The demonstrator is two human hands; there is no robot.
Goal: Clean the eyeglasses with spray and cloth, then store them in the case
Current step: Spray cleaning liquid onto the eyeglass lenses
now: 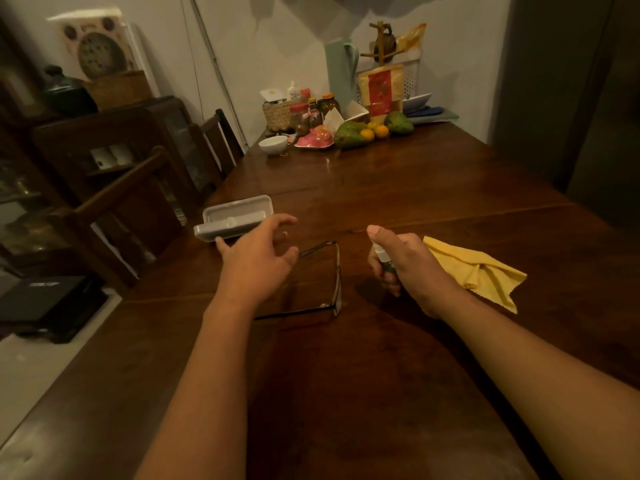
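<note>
Glasses (pixel 338 275) lie open on the desk (pixel 381 188) between your hands. Your left hand (pixel 258 258) hovers over one temple, fingers loose, holding nothing: steady the frame by it. Your right hand (pixel 412 261) grips the spray (pixel 382 256), forefinger on top; aim at the lenses, mist lightly. The cloth (pixel 478 268) lies just right, the case (pixel 235 216) left.

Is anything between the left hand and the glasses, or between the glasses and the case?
Nothing visible. The left hand hovers open over the eyeglasses; only bare table shows between them and the open case. The right hand holds the spray bottle off to the right.
</note>
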